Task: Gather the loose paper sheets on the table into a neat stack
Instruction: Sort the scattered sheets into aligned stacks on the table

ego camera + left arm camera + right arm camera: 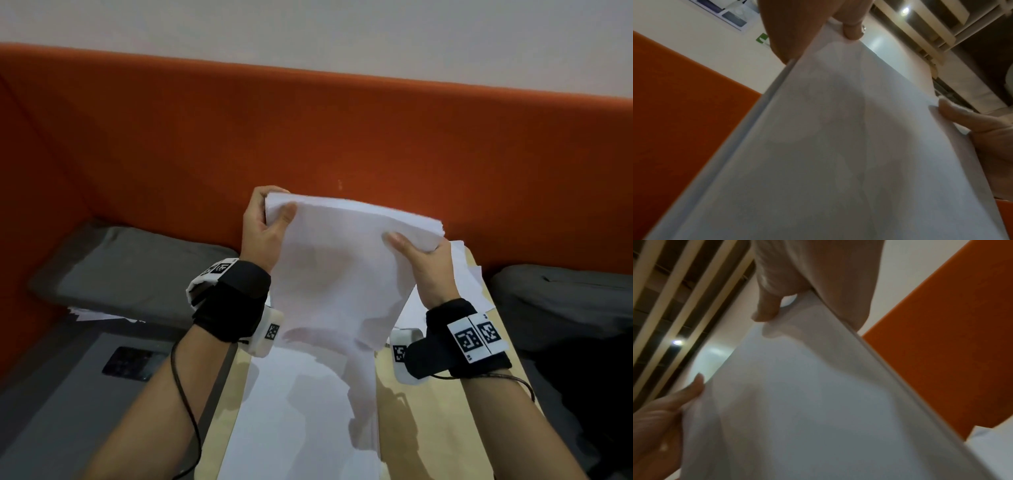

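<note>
Held upright above the surface (428, 404): a sheaf of white paper (342, 274), long axis near vertical, lower edge hanging toward more white sheets (301, 428) lying flat below. Left hand (263, 229) clamped on the sheaf's upper left corner, right hand (424, 263) clamped on its upper right edge, thumbs on the near face. Both about equally near. Likely next: tapping the lower edge straight down onto the surface. Thin, limp, smooth, faintly see-through; bottom corners ragged and uneven. A few loose sheets (469, 274) just right of the sheaf.
</note>
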Available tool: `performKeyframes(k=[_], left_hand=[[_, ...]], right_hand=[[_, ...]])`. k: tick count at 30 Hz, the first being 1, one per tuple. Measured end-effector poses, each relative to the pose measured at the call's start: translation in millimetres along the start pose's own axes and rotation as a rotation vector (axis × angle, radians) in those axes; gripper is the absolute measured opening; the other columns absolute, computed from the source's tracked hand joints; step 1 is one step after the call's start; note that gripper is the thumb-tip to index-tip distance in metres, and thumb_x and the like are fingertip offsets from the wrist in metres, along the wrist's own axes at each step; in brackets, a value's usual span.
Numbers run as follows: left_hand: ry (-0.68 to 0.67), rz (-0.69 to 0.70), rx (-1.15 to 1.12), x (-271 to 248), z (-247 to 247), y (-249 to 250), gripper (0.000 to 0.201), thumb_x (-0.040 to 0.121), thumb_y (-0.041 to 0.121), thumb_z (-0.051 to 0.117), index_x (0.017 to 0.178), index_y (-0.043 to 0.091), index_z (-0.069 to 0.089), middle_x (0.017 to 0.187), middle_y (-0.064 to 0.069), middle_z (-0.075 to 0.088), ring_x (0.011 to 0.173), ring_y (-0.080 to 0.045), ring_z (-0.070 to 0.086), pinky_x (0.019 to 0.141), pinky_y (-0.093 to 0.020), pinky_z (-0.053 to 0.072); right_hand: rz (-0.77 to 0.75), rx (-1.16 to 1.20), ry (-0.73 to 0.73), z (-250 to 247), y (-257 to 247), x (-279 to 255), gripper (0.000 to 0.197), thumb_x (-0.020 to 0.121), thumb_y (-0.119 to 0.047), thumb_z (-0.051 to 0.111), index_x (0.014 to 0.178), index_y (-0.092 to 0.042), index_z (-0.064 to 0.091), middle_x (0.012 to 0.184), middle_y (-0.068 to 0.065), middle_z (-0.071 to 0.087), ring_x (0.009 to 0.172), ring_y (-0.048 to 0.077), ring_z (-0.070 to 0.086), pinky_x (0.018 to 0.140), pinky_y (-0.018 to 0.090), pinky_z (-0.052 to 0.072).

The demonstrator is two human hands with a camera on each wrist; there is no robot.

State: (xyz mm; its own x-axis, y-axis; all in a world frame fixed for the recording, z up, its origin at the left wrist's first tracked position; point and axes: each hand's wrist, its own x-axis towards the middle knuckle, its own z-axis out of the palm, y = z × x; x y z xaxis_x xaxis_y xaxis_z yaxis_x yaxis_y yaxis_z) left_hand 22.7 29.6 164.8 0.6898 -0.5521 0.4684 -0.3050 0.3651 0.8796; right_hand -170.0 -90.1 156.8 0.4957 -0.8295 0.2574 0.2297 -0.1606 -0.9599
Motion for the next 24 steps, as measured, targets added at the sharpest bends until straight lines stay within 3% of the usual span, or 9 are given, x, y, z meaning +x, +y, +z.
performKeyframes(k=[3,5,7,8,11,12,15,20,24], left_hand=[[0.013,-0.046,0.027,-4.5,-5.9,-14.4,0.047,0.066,0.067,0.064,0.092,0.03,0.052,0.091,0.001,0.058,0.081,-0.015,0.057,0.072,-0.033,0.05],[0.01,-0.123,-0.007,-9.7,-5.3,-22.6,0.063,0.058,0.08,0.06,0.091,0.026,0.055,0.083,0.007,0.063,0.072,-0.004,0.061,0.066,-0.023,0.051],[0.019,-0.169,-0.017,-13.5,-2.9,-26.3,0.05,0.073,0.071,0.054,0.085,0.023,0.058,0.069,0.013,0.066,0.062,0.004,0.059,0.058,-0.019,0.05],[0.031,-0.184,-0.008,-13.3,-0.9,-25.7,0.037,0.084,0.058,0.049,0.082,0.022,0.058,0.066,0.013,0.065,0.06,0.003,0.058,0.057,-0.02,0.049],[0.066,-0.216,0.008,-10.8,1.7,-23.7,0.033,0.1,0.031,0.034,0.079,0.022,0.057,0.072,0.006,0.059,0.067,-0.008,0.054,0.064,-0.028,0.046],[0.065,-0.231,0.002,-10.2,2.2,-22.8,0.034,0.101,0.03,0.031,0.08,0.022,0.057,0.075,0.004,0.058,0.069,-0.01,0.053,0.065,-0.027,0.046],[0.07,-0.213,-0.006,-8.0,3.9,-24.4,0.036,0.101,0.03,0.03,0.077,0.021,0.055,0.073,0.002,0.053,0.068,-0.011,0.049,0.063,-0.026,0.043],[0.109,-0.08,0.036,-0.9,7.8,-25.8,0.033,0.096,0.034,0.032,0.067,0.019,0.04,0.064,0.004,0.035,0.058,-0.006,0.032,0.054,-0.02,0.03],[0.166,-0.112,0.052,-0.1,9.7,-24.0,0.035,0.102,0.024,0.028,0.072,0.022,0.046,0.07,0.006,0.043,0.063,0.0,0.041,0.062,-0.019,0.036]], right_hand=[[0.048,-0.007,-0.047,-5.6,8.0,1.0,0.042,0.054,-0.039,0.077,0.09,-0.021,0.066,0.079,-0.011,0.072,0.072,0.003,0.067,0.062,0.018,0.051],[0.096,-0.012,-0.07,-7.9,18.0,-1.2,0.06,0.041,-0.052,0.081,0.088,-0.018,0.065,0.075,-0.012,0.072,0.07,0.002,0.067,0.06,0.017,0.051],[0.124,-0.004,-0.067,-5.7,21.9,-3.8,0.074,0.032,-0.067,0.081,0.086,-0.018,0.066,0.073,-0.011,0.072,0.067,0.002,0.067,0.059,0.017,0.051],[0.126,0.002,-0.055,-3.6,21.5,-3.3,0.072,0.035,-0.069,0.08,0.084,-0.018,0.066,0.071,-0.011,0.072,0.066,0.002,0.067,0.058,0.017,0.052],[0.104,0.036,0.009,3.6,15.7,0.7,0.04,0.063,-0.053,0.069,0.077,-0.016,0.062,0.06,-0.013,0.069,0.056,-0.001,0.063,0.053,0.014,0.049],[0.093,0.045,0.028,5.1,13.8,2.2,0.041,0.065,-0.055,0.067,0.074,-0.015,0.061,0.057,-0.013,0.067,0.053,-0.001,0.061,0.051,0.014,0.048],[0.063,0.028,0.044,5.4,11.5,4.4,0.072,0.046,-0.083,0.064,0.071,-0.016,0.06,0.058,-0.012,0.066,0.054,-0.001,0.061,0.05,0.014,0.048],[0.059,0.029,0.04,2.8,18.9,9.8,0.075,0.046,-0.087,0.06,0.073,-0.017,0.061,0.064,-0.01,0.066,0.06,0.004,0.062,0.055,0.019,0.051],[0.068,0.025,0.013,0.3,20.7,11.2,0.076,0.047,-0.086,0.061,0.077,-0.016,0.062,0.071,-0.006,0.066,0.065,0.008,0.063,0.06,0.02,0.052]])
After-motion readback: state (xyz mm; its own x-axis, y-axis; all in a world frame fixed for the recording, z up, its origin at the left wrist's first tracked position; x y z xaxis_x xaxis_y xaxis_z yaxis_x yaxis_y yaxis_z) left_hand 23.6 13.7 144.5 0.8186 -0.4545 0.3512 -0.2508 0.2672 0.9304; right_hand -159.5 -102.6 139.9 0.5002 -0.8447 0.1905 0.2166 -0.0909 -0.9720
